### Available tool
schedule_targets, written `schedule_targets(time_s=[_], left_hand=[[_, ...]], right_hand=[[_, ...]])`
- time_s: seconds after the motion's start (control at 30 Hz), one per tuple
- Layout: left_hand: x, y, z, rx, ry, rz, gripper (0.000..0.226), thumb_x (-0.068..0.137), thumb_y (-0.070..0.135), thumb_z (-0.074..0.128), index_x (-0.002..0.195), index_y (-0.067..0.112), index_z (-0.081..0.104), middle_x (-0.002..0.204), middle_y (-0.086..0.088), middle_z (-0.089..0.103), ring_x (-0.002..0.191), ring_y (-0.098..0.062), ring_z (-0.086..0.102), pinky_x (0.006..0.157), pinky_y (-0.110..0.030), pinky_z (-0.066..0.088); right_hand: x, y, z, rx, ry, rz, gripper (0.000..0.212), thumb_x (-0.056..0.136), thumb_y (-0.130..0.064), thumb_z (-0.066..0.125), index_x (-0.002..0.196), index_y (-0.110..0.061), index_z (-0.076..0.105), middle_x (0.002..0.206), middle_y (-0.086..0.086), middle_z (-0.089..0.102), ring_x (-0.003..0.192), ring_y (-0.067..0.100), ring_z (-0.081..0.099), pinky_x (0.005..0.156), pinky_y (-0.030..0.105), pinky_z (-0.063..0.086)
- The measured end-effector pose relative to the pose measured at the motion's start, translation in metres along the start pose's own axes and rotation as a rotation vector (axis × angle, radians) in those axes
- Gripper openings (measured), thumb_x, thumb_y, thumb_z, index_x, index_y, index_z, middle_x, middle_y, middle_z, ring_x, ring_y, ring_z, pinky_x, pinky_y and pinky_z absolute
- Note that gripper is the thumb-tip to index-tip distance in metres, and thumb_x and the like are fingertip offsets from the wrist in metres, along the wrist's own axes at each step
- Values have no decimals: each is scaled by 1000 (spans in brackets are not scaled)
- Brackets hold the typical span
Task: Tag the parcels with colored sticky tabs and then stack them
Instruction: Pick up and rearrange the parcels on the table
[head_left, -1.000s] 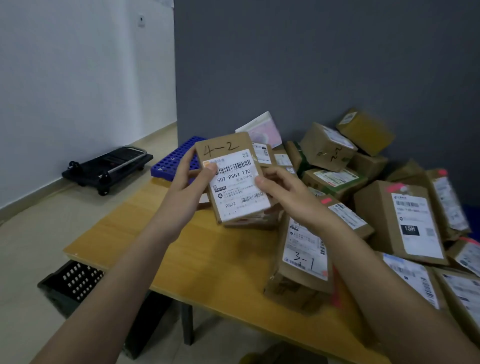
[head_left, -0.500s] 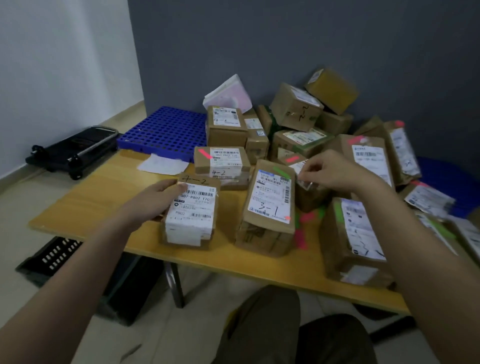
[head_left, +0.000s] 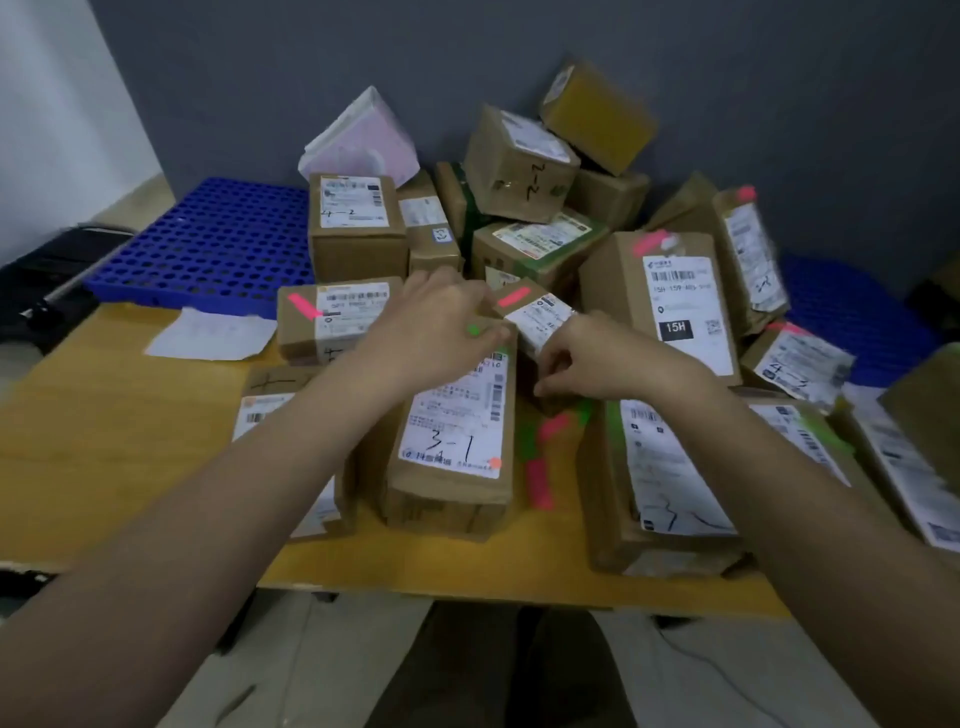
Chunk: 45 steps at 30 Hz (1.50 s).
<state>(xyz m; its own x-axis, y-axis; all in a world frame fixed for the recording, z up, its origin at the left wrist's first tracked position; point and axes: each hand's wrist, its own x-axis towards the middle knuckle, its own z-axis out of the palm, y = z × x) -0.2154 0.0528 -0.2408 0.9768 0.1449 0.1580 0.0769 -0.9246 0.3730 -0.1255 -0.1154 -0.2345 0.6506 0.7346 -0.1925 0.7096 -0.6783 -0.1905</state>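
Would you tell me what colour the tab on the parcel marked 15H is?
Pink, on the 15H parcel's top edge, seen in the head view.

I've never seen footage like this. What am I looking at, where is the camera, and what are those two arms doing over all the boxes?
No machine here: these are a person's two bare arms, filmed by a wide-angle camera worn on the head, looking forward and down. In front is a wooden table piled with cardboard parcels bearing white shipping labels. Several carry coloured sticky tabs, such as the box with a pink tab. Loose pink and green tabs lie on the table between boxes. The left hand reaches over the parcel marked 3-1, with a green tab by its fingertips. The right hand has its fingers curled at a small pink-tagged parcel; blur hides whether its grip is closed on it. A blue plastic grid lies behind.
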Motion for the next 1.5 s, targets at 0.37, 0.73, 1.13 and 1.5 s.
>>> schedule_targets(time_s=[0.37,0.73,1.13,1.5], left_hand=[[11,1,-11,-104,-166,-215,35,93,21,50,127,16,55,131,-17,48,127,-36,35,104,-44,30],[2,24,-35,-93,-255,-271,43,95,22,47,137,15,44,143,-10,35,132,-30,27,108,-46,26],[18,-15,-29,-151,-320,-25,39,92,21,49,130,17,54,134,-9,47,125,-32,39,101,-48,37],[9,-53,-11,111,-574,433,59,81,57,50,133,30,50,143,-18,40,131,-33,24,100,-60,34]], right_hand=[[-21,-28,5,336,-367,200,25,95,-7,46,71,-9,53,75,8,54,74,26,54,62,29,40],[-11,-46,33,519,-266,596,28,96,-7,42,122,-4,50,128,18,52,113,33,55,95,41,47],[3,-49,55,401,-193,791,35,100,-2,37,134,-5,39,130,14,52,111,26,58,92,32,47],[3,-61,65,540,-4,952,28,95,-1,44,122,-7,50,122,13,58,112,27,56,97,36,46]])
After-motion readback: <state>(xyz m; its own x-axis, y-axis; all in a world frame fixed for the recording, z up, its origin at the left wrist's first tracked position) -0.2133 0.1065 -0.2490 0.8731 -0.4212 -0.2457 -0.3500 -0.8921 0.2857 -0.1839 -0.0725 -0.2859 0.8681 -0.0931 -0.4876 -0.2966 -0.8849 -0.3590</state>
